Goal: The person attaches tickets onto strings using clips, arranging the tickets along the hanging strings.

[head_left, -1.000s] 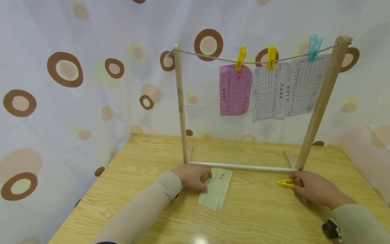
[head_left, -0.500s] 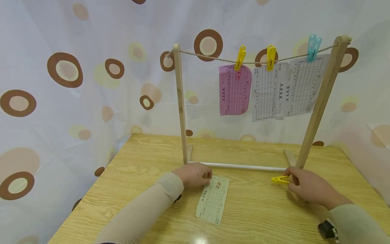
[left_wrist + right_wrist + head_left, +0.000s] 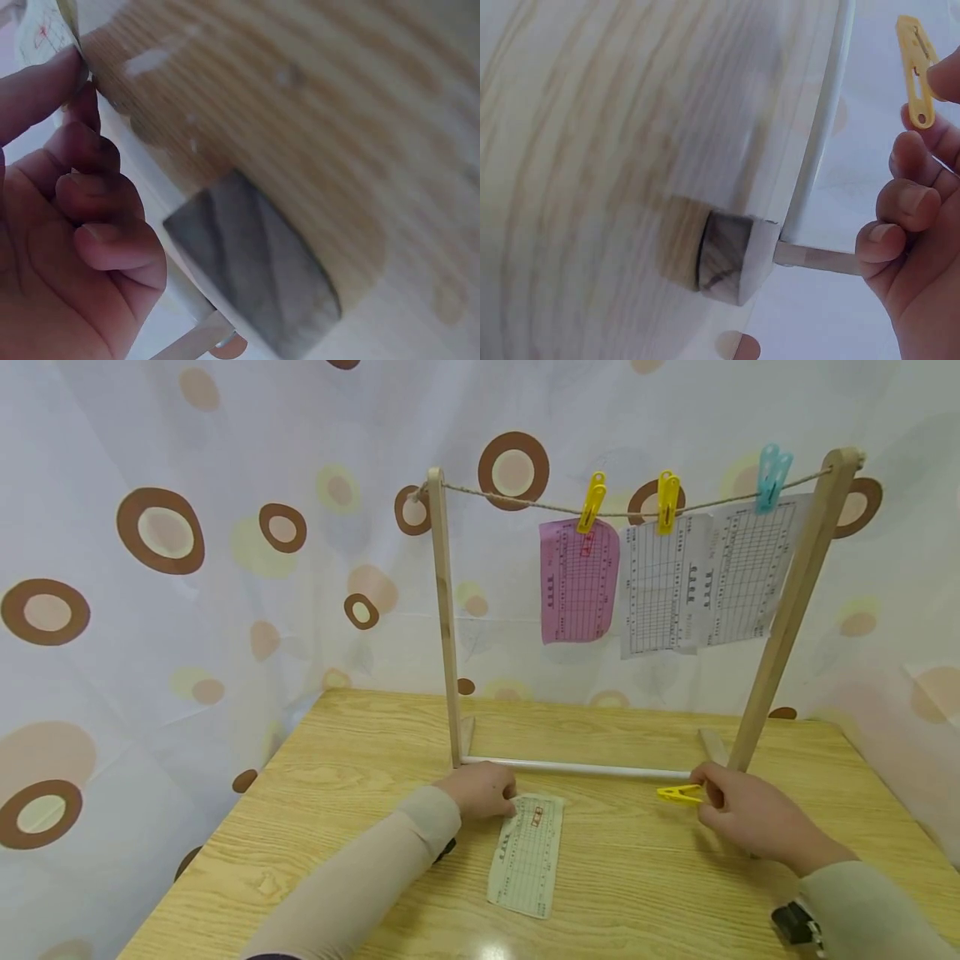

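Observation:
A pale yellow-green printed slip is pinched at its upper left corner by my left hand, low over the table. Thumb and forefinger meet on the slip's edge in the left wrist view, the other fingers curled beneath. On the right, my right hand pinches a yellow clothespin near the foot of the right post. The right wrist view shows this clothespin between thumb and forefinger; part of the hand is cut off by the frame edge.
Two wooden posts joined by a white rod carry a sagging rope. A pink slip and two white slips hang there, held by yellow clothespins and a light blue clothespin. A patterned curtain stands behind.
The left fingers have closed on the slip, which has shifted toward me and straightened. My right hand has moved a little left, carrying the yellow clothespin. The hanging slips stay put.

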A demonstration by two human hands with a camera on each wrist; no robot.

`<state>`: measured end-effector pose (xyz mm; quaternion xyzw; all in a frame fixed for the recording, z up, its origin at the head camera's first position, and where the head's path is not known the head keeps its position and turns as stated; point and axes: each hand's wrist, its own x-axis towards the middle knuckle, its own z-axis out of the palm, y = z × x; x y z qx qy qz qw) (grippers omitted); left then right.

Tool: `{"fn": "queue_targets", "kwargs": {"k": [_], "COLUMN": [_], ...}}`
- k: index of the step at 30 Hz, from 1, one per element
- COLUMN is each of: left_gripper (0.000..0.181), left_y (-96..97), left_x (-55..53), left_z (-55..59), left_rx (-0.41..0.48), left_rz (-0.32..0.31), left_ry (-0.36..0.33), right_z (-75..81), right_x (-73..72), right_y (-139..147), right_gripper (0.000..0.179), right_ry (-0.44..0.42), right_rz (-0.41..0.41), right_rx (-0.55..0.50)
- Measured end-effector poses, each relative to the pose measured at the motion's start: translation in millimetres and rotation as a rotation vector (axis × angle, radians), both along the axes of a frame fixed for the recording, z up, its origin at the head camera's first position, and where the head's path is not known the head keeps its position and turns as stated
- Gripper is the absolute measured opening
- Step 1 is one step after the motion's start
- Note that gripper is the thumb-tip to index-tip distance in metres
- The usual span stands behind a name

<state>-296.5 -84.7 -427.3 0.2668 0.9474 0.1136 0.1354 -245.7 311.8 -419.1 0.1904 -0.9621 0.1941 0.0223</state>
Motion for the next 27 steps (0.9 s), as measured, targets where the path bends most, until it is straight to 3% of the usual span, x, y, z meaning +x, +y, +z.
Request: {"fn": "queue_targets", "kwargs": {"k": [8, 19, 27], "left_gripper": [0.020, 0.006, 0.008], "left_y": [-4.3, -6.7, -8.5], "left_x": [-1.8, -6.6, -1.6], "left_z": [5.1, 23.1, 30.4], "left_rx": [0.148, 0.331, 0.475], "left_rz": [0.020, 0.029, 0.107], "left_ry": [-0.085, -0.020, 0.021], "right_z": [11.7, 32.5, 45.0], "right_x": [1.9, 3.3, 7.1], "right_y": [-9, -19, -33], "right_gripper": [0.027, 0.020, 0.024], "right_ry": [0.042, 0.115, 0.160], "right_rz": [-0.017, 0.018, 0.072], "right_rx": [-0.099, -0.149, -0.217]}}
